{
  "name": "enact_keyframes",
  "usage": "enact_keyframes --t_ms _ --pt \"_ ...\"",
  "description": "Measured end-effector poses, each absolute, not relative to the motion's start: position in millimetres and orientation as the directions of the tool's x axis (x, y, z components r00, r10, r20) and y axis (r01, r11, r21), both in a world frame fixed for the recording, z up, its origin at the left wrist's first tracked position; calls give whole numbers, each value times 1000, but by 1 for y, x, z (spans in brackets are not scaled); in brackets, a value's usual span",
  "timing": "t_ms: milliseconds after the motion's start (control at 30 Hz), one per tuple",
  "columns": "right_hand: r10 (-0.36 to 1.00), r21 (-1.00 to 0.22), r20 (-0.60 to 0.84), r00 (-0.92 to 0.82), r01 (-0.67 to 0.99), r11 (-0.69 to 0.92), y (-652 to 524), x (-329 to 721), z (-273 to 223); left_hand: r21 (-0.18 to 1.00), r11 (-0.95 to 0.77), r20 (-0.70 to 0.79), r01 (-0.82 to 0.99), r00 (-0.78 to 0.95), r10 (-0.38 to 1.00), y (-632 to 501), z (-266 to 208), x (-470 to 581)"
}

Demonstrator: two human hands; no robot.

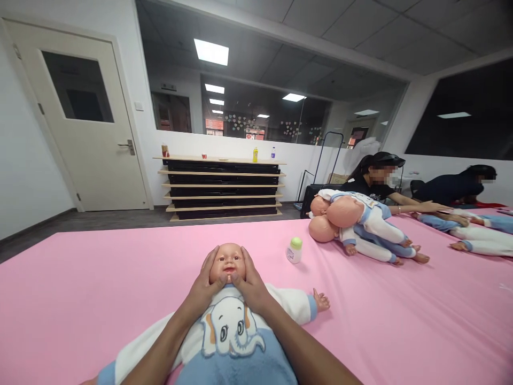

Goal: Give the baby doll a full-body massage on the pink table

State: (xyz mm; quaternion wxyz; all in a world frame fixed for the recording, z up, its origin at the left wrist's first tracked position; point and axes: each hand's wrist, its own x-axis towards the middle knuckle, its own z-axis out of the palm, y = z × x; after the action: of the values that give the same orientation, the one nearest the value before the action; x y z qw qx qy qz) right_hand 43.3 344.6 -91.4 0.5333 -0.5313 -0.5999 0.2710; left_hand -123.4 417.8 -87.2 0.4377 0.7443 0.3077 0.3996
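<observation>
A baby doll point(234, 337) lies face up on the pink cloth, dressed in a white and blue suit with an elephant on its chest. My left hand point(205, 280) cups one side of its head, fingers along the cheek and thumb by the chin. On the opposite cheek, my right hand point(253, 283) holds the head in the same way. Both thumbs rest near the doll's chin, below its mouth. One sleeved doll arm reaches out to the right, its small hand bare. Beyond it stands a white bottle point(294, 252) with a green cap.
Several more dolls point(344, 214) are piled on the pink-covered table point(401, 321) to the right. Behind them a person point(372, 179) reaches toward another doll, and a second person point(457, 184) leans over farther right. Stacked boards point(222, 187) with bottles on top stand by the wall.
</observation>
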Motion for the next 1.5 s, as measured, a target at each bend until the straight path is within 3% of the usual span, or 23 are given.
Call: enact_keyframes --t_ms 200,400,633,800,1133,1300,1500 --pt "913 -883 360 191 384 268 346 42 -89 892 -437 335 117 477 813 420 -91 -123" --pt "921 -852 372 119 438 288 346 46 -89 882 -436 317 180 459 830 421 -92 -124" --pt "921 -860 365 133 427 279 342 43 -85 907 -402 307 127 452 837 420 -89 -124" --pt "919 -849 371 136 452 275 343 44 -84 882 -426 298 203 459 837 415 -84 -124" --pt "920 -851 373 121 440 287 341 43 -83 904 -397 293 158 447 845 422 -91 -125" --pt "930 -846 353 108 461 267 339 44 -79 878 -404 271 256 431 861 418 -88 -125" --pt "935 -860 338 112 440 258 339 42 -80 880 -425 299 214 445 844 418 -86 -125"
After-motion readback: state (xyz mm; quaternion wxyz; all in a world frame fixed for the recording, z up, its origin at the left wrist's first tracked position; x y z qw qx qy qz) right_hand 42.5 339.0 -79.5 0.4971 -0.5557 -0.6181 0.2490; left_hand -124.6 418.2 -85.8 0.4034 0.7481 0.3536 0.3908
